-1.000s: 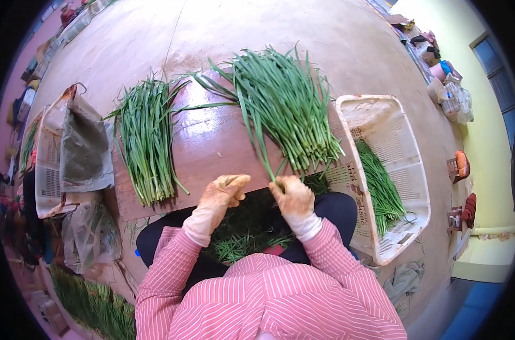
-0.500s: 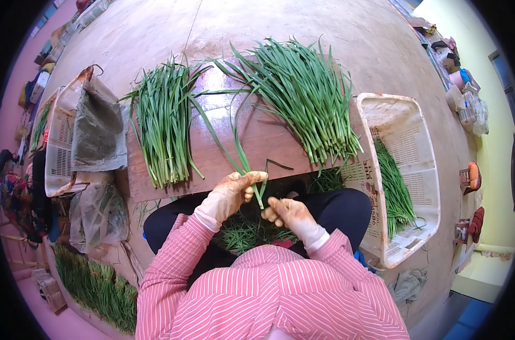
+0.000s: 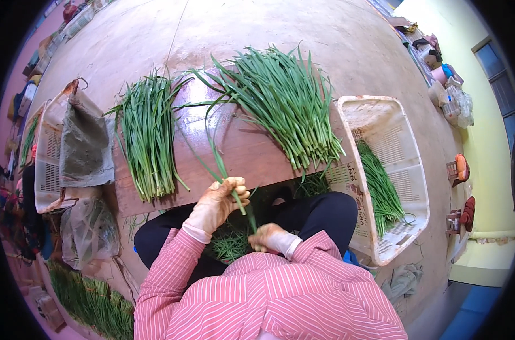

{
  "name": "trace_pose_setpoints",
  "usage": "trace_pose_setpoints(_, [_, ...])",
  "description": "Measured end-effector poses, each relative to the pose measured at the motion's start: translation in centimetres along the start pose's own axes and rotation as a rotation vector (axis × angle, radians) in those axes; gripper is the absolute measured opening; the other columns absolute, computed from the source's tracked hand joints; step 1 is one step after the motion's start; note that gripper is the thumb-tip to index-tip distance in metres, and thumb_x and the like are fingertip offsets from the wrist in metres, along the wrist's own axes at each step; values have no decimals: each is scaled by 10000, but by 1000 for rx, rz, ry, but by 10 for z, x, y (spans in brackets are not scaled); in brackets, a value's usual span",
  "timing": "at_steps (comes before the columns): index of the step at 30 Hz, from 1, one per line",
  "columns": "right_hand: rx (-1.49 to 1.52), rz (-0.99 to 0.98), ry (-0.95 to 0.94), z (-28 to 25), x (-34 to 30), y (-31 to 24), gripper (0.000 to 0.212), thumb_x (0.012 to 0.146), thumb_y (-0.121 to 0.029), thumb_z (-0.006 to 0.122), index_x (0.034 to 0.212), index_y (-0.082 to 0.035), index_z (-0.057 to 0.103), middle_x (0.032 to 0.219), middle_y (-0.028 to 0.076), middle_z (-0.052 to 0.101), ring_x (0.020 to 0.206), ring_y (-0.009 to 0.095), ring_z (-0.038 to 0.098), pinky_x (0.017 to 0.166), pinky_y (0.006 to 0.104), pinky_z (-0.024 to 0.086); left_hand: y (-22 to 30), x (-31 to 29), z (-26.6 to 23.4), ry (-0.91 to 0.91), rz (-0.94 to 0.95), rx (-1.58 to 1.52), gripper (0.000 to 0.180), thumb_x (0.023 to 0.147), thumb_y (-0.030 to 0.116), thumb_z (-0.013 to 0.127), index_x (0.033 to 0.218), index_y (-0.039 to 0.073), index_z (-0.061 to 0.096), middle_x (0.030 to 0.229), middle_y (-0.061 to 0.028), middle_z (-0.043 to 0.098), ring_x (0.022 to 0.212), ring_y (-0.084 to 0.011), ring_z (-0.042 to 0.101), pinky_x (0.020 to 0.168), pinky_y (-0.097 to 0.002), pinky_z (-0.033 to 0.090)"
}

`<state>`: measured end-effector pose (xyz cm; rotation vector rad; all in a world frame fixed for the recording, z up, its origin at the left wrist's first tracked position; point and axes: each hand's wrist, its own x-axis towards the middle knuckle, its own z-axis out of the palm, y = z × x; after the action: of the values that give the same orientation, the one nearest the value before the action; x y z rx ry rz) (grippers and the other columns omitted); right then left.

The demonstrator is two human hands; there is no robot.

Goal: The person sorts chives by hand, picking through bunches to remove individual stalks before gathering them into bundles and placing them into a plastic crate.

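My left hand, in a stained pale glove, is closed round a thin garlic chive stalk. Its cut white end pokes out below the fingers, while the leaves reach forward over the brown board. Lower and to the right, my gloved right hand is pinched on a dark, motion-smeared strip of leaf, which hangs just under the stalk end. On the board lie two heaps of chives: a narrower left heap and a larger right heap, their pale ends toward me.
Right of the board stands a white plastic crate with chives inside. A second crate, draped with a grey cloth, is at left above a clear plastic bag. Leaf scraps lie between my knees; tied bundles line the lower left.
My right hand has moved down and slightly left, drawing a leaf strip away from the stalk. The left hand still grips the stalk. The whole view has shifted a little.
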<state>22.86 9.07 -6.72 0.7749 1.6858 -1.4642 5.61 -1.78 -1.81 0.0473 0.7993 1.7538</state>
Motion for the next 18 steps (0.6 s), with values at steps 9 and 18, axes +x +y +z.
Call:
trace_pose_setpoints(9, [-562, -489, 1434, -114, -33, -64, 227, 788, -300, 705, 824, -92, 622, 798, 105, 612, 740, 275, 621, 682, 385, 496, 19, -7, 13, 178, -135, -134, 343, 980, 223, 493, 1234, -7, 490, 553, 88, 265, 438, -37, 238, 421, -203, 276])
trace_pose_setpoints(18, [-686, -510, 1469, -153, -13, -91, 297, 772, -332, 714, 942, -96, 655, 881, 100, 624, 829, 268, 618, 725, 376, 491, 22, 3, 17, 29, 32, -165, 439, 962, 223, 498, 1333, -2, 438, 684, 36, 334, 537, -60, 290, 509, -207, 278])
